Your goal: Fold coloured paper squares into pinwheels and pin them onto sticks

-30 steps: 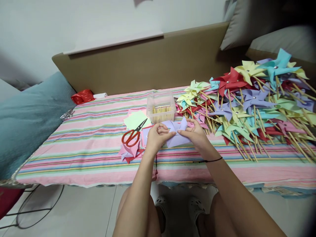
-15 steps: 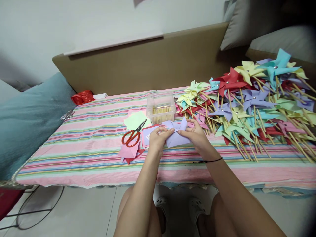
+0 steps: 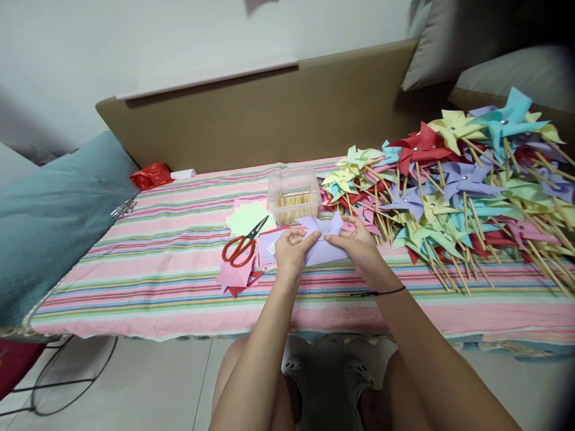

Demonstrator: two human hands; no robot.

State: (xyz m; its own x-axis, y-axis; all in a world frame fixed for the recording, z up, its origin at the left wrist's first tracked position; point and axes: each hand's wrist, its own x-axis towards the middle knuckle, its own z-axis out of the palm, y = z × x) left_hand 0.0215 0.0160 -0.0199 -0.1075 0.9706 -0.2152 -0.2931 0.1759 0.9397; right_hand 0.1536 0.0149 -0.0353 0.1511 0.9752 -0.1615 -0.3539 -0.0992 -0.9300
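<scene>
A purple paper pinwheel (image 3: 324, 254) with its blades folded inward is held up between my two hands. My left hand (image 3: 291, 248) pinches its left side, thumb lying near the centre. From the right, my right hand (image 3: 359, 244) grips the other side, its thumb also close to the middle. No stick shows on this pinwheel. Left of my hands, red-handled scissors (image 3: 243, 243) lie on a green paper stack (image 3: 247, 219) and other coloured sheets. Just beyond my hands stands a clear plastic box (image 3: 294, 197) with thin sticks (image 3: 294, 208) in it.
Many finished pinwheels (image 3: 420, 148) on sticks are heaped at the right on the striped cloth (image 3: 148, 251). Pink paper pieces (image 3: 234, 273) lie beside the scissors. A red plastic bag (image 3: 151, 176) and metal clips (image 3: 123, 209) are at the far left by a blue cushion (image 3: 63, 215).
Both hands still hold the purple pinwheel. My left hand has shifted slightly right, and the folded blades sit a little differently between my thumbs.
</scene>
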